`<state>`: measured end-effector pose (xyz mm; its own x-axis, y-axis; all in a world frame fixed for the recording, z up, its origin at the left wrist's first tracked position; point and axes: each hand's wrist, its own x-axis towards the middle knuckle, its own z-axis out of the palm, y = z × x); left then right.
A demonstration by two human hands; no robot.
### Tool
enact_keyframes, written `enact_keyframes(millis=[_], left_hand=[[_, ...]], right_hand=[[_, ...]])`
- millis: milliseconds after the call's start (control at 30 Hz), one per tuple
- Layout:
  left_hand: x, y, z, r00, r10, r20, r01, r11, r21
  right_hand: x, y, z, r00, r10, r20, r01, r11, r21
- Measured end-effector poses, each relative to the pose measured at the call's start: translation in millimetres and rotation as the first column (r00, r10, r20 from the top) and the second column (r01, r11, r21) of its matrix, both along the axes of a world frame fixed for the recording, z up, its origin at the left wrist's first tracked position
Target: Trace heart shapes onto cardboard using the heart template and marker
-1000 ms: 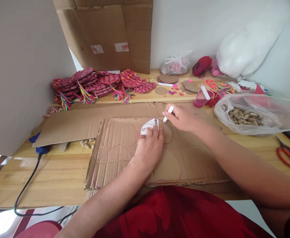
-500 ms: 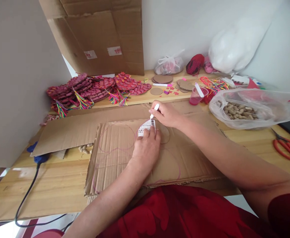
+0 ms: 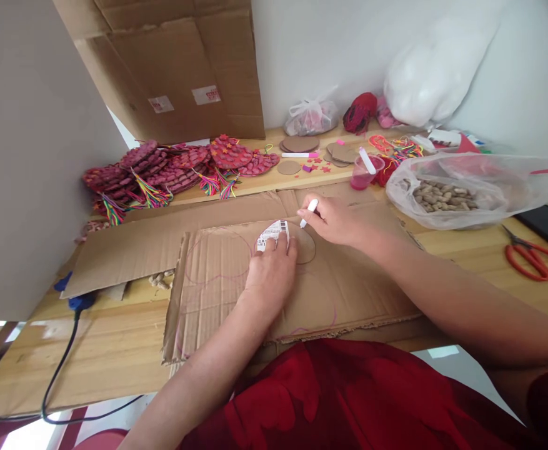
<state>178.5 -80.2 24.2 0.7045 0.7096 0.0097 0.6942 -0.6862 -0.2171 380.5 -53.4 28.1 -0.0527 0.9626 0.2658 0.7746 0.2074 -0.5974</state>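
Note:
A brown cardboard sheet (image 3: 348,287) with curved pink lines lies in front of me. On it, my left hand (image 3: 274,265) rests palm down, its fingers pressing a cardboard piece with a white printed label (image 3: 270,236). My right hand (image 3: 327,219) grips a white marker (image 3: 308,214), its tip close to the sheet, right of the labelled piece. A rounded pink outline runs beside that piece, between the two hands. My left palm hides the piece's lower part.
Pink decorated pieces with tassels (image 3: 161,165) are piled at the back left. Cardboard discs (image 3: 300,144), a pink cup (image 3: 360,175) and a bag of peanuts (image 3: 445,194) stand behind. Red scissors (image 3: 533,259) lie right; a black cable (image 3: 65,350) runs left.
My right hand with the marker has moved right, away from the labelled piece's top edge. My left hand stays on the piece. The whole view has shifted slightly.

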Motion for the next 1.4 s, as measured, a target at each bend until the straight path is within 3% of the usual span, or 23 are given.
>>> enact_keyframes(millis=[267, 533, 900, 1133, 1400], left_hand=[[0, 1, 0.5, 1.000, -0.009, 0.007, 0.009, 1.000, 0.008], [2, 2, 6.8, 0.999, -0.014, -0.032, 0.013, 0.999, -0.042], [1, 7, 15.9, 0.997, -0.036, -0.070, 0.031, 0.997, -0.067], [-1, 14, 14.4, 0.995, -0.074, -0.071, 0.071, 0.996, -0.049], [-8, 22, 12.5, 0.988, -0.145, -0.049, 0.143, 0.989, -0.028]], right_hand=[[6, -35, -6.1, 0.998, 0.010, -0.060, -0.009, 1.000, 0.023], [8, -58, -7.7, 0.997, 0.013, -0.073, -0.016, 0.999, -0.046], [5, -17, -0.3, 0.999, -0.047, 0.019, 0.047, 0.999, -0.014], [-10, 17, 4.2, 1.000, 0.026, 0.015, -0.026, 1.000, -0.015], [-5, 18, 4.4, 0.998, 0.052, -0.034, -0.052, 0.999, -0.005]])
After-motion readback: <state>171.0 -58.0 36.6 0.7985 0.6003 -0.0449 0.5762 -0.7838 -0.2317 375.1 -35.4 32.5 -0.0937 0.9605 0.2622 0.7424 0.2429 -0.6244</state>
